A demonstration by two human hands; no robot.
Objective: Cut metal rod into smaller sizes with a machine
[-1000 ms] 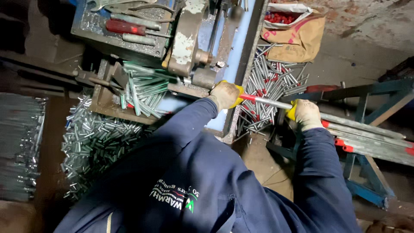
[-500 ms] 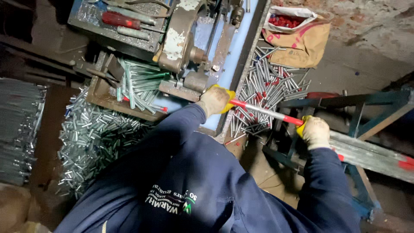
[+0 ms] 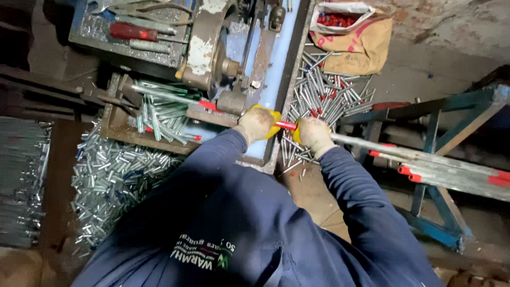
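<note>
My right hand (image 3: 314,135) has slid up beside my left hand (image 3: 257,123); both now grip the red-banded metal tube (image 3: 372,144) at the bench's (image 3: 276,79) front edge, feeding it into the cutting machine (image 3: 212,48).

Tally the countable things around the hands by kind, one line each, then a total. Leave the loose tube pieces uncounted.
Gloved hands: 2, left hand and right hand, both on the long rod
Long rod with red end: 1
Cutting machine: 1
Brown sack of red caps: 1
Red-handled screwdriver: 1
Total: 6
</note>
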